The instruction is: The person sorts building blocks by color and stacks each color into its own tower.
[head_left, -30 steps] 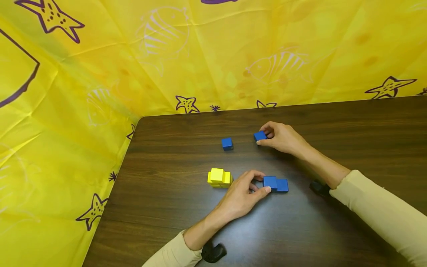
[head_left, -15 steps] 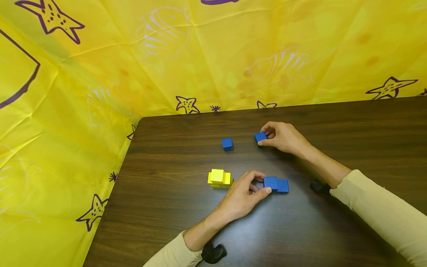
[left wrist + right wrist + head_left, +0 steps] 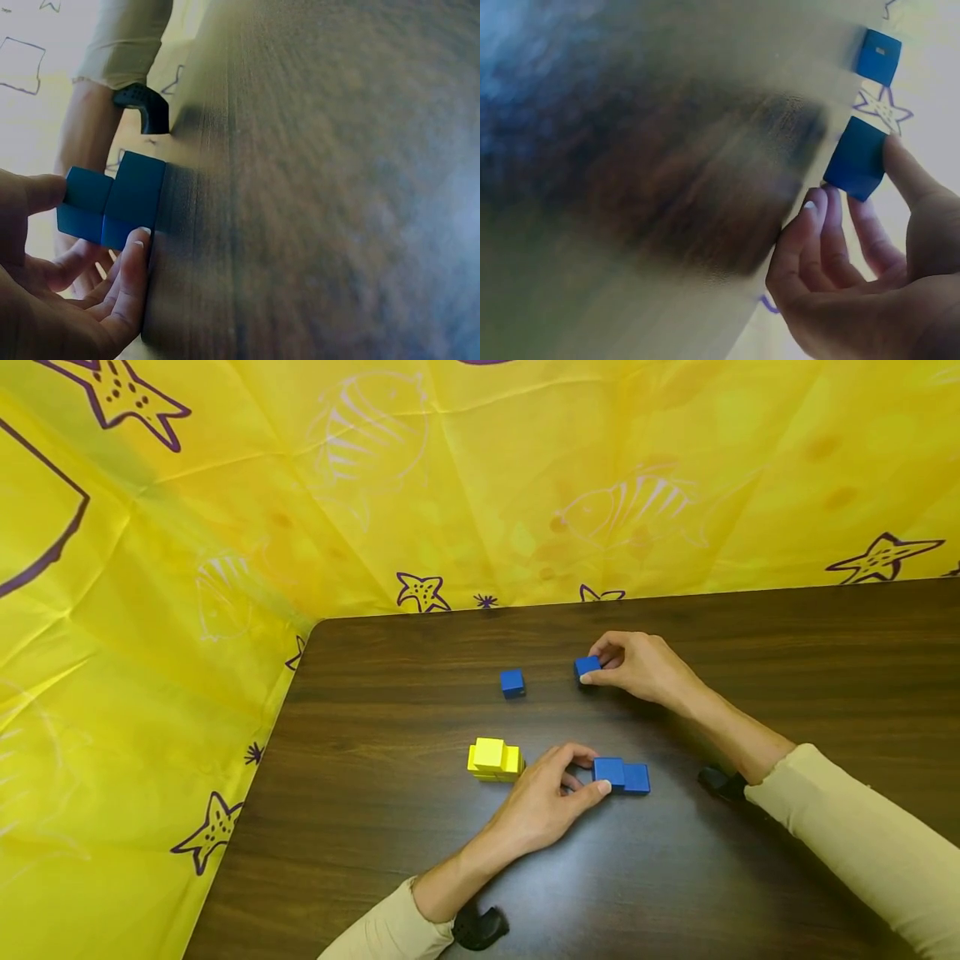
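My left hand (image 3: 542, 797) pinches a blue cube (image 3: 608, 772) between thumb and fingers. That cube sits on top of lower blue blocks (image 3: 636, 778), one of which sticks out to the right. In the left wrist view the thumb touches the upper cube (image 3: 88, 191), while a fingertip rests by the lower block (image 3: 136, 193). Farther back, my right hand (image 3: 641, 668) holds another blue cube (image 3: 587, 668) at or just above the table; the right wrist view shows this cube (image 3: 856, 159) between thumb and fingers. A separate blue cube (image 3: 513, 683) lies to its left.
Several yellow blocks (image 3: 491, 760) stand stacked just left of my left hand. The dark wooden table (image 3: 360, 827) meets a yellow printed cloth (image 3: 487, 485) along its back and left edges. Black wrist devices (image 3: 480, 928) hang under both sleeves.
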Demonstrator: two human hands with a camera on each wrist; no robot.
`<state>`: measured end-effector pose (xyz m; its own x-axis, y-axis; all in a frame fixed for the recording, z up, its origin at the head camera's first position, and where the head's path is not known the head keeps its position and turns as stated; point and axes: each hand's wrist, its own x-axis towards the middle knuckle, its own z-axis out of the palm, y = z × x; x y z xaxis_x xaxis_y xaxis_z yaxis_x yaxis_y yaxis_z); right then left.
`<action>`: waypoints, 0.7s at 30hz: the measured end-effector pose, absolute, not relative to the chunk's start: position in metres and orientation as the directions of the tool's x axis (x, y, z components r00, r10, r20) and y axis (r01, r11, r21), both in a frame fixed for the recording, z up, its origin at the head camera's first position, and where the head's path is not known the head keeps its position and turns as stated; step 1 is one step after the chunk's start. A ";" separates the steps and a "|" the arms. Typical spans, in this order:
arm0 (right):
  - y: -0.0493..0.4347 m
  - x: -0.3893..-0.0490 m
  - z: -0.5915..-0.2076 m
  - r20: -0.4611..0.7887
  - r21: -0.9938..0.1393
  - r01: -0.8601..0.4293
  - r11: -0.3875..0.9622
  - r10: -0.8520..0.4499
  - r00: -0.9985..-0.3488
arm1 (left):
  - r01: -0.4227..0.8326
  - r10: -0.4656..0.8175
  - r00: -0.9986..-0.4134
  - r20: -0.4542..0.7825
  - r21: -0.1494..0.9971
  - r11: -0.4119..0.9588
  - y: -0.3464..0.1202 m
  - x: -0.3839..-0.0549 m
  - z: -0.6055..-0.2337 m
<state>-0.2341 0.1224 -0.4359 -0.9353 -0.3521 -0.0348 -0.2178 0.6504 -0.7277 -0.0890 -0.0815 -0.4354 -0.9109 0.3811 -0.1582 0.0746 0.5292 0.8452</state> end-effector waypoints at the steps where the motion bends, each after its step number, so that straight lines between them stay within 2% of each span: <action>1: 0.123 -0.234 -0.435 -0.034 -0.732 -0.216 0.646 -0.351 -0.936 | 0.075 0.381 -0.911 -0.158 0.845 0.530 -0.081 -0.089 -0.435; 21: 0.137 -0.217 -0.421 0.024 -0.779 -0.200 0.594 -0.291 -0.956 | 0.070 0.384 -0.909 -0.161 0.849 0.523 -0.081 -0.089 -0.434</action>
